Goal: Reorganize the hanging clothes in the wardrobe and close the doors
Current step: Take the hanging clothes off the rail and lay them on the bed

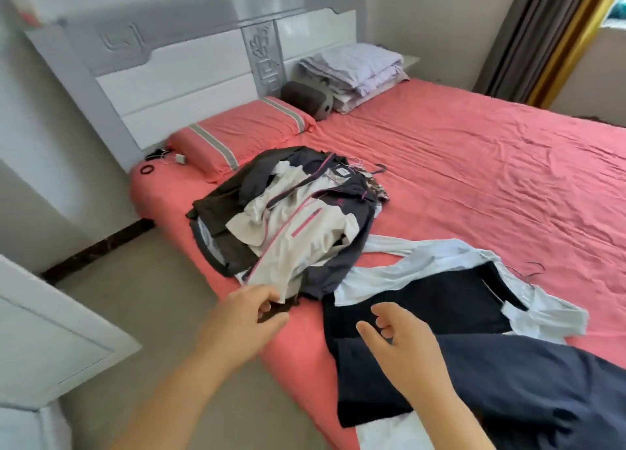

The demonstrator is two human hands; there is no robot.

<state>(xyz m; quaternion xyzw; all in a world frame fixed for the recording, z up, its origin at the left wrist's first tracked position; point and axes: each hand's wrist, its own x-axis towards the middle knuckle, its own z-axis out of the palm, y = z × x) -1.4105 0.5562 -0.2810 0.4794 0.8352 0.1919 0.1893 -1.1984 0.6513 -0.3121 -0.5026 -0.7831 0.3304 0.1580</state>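
Here the bed point(474, 165), under a coral sheet, fills most of the view, and two heaps of clothes lie on its near edge. The bigger heap point(288, 219), a dark grey jacket tangled with a white one trimmed in pink, sits just beyond the left hand point(244, 321), whose fingers and thumb pinch the white hem at the heap's near corner. The second heap point(437, 300), a navy garment over pale blue shirting, spreads under and beyond the right hand point(403, 341), which hovers over the navy cloth with fingers loosely curled, grasping nothing. Two thin hangers point(381, 168) poke from the heaps, one at the far side of each. Far past both hands, by the headboard point(189, 77), rest one coral pillow point(244, 131), one dark cushion point(306, 99) and one folded pale quilt point(359, 70). Left of the left hand a white panelled door point(44, 334) stands over the floor.
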